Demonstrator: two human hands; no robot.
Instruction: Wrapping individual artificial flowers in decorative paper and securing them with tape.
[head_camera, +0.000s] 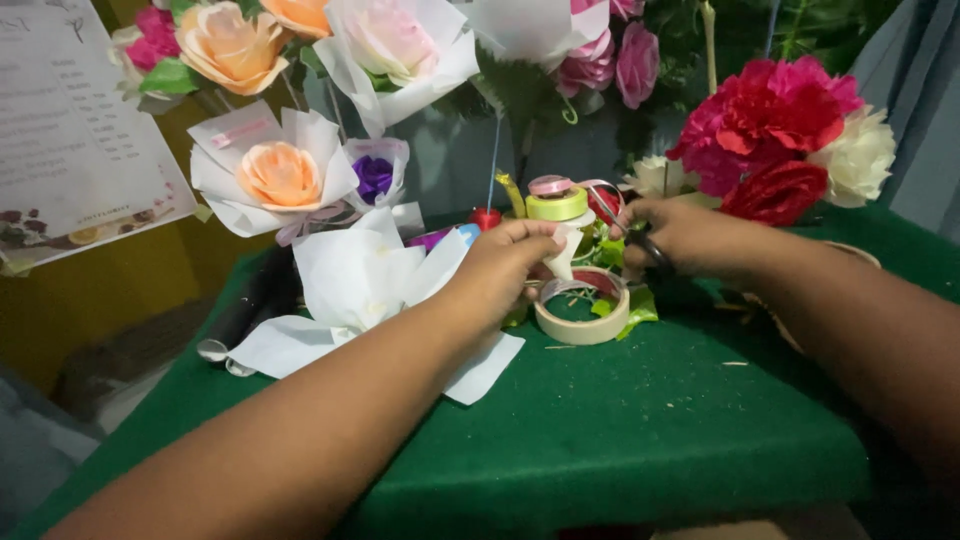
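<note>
Far left: a printed paper sheet (70, 120) hangs against a yellow wall, glossy, with a curled lower edge. Beside it, an orange paper rose (280, 175) sits in stiff white wrapping folded into points; a small purple bloom (374, 177) in the same wrapping is just to its right. Below them a loose heap of white wrapping paper (350, 290) lies on the green felt table cover (620, 430), matte and fuzzy, scattered with thin pale slivers.

Left hand (500, 268): fingers curled in, thumb and forefinger pinched shut on a narrow white strip (566, 255), papery and slightly twisted, hanging down from the fingertips. The strip lies between the two hands, directly above the wide tape ring.

Centre: a stack of small tape rolls (555, 200), yellow-green below and pink on top, stands just behind the strip. In front, a wide cream tape ring (582, 320) lies flat on the felt, with green leaf scraps (625, 305) in and around it.

Right hand (690, 240): fingers closed through the dark handles of a pair of scissors (630, 235); the blades point left toward the strip, near its upper end. Cannot tell whether the blades touch it or how far they gape.

Right: a cluster of ruffled crimson flowers (770, 120), crepe-like, with a cream bloom (858, 155) at its edge.
</note>
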